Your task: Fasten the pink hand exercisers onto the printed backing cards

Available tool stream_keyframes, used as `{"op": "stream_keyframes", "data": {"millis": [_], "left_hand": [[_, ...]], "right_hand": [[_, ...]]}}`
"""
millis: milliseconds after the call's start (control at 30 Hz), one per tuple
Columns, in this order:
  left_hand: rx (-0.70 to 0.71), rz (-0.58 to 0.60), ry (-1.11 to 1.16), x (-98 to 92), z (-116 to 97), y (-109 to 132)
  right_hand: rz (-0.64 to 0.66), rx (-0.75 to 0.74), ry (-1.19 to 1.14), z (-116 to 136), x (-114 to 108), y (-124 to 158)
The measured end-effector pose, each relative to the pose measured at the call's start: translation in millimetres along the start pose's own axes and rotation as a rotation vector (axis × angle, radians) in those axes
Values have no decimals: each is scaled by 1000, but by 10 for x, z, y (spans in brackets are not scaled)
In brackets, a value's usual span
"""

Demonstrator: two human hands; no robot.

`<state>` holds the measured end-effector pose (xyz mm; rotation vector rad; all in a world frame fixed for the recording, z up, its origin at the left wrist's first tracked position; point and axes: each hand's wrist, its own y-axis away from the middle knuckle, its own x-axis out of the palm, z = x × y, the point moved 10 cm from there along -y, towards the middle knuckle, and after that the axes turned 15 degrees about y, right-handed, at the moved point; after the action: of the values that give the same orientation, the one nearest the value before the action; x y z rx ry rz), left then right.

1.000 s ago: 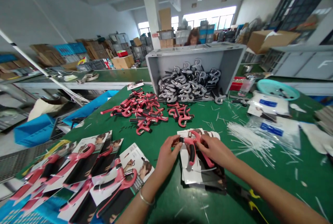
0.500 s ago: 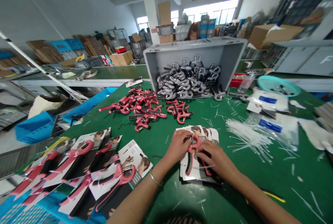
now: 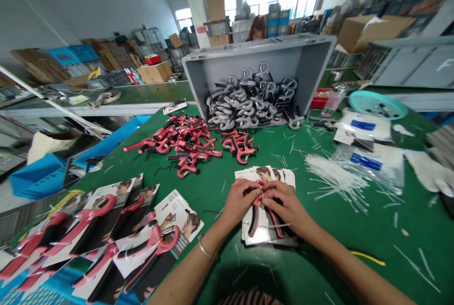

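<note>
A pink-and-black hand grip strengthener (image 3: pixel 254 221) lies on a stack of printed cards (image 3: pixel 263 235) in front of me, its two handles spread toward me. My left hand (image 3: pixel 240 202) pinches its coiled end from the left, thumb and fingers closed. From the other side, my right hand (image 3: pixel 285 204) closes its fingers on the same end, so both hands meet there and cover the spring. A thin white cable tie (image 3: pixel 283 225) sticks out across the right handle; how it runs under the fingers is hidden.
Pink hand grips (image 3: pixel 187 142) are heaped beyond my hands, before a tipped grey crate (image 3: pixel 312 78) of grey ones. Carded grips (image 3: pixel 159 243) lie at left. Loose white cable ties (image 3: pixel 336 179), plastic bags (image 3: pixel 371 163) and a turquoise bowl (image 3: pixel 358 101) are at right.
My right hand has moved up and left onto the top of the hand grip, its fingers now meeting those of my left hand. The view has shifted slightly.
</note>
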<state>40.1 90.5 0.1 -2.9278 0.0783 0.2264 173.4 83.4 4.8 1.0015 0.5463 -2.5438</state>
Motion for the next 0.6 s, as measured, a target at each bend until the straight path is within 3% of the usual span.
{"op": "stream_keyframes", "data": {"millis": [600], "left_hand": [[80, 58, 45, 14, -52, 42]], "right_hand": [[21, 8, -39, -9, 51, -33]]}}
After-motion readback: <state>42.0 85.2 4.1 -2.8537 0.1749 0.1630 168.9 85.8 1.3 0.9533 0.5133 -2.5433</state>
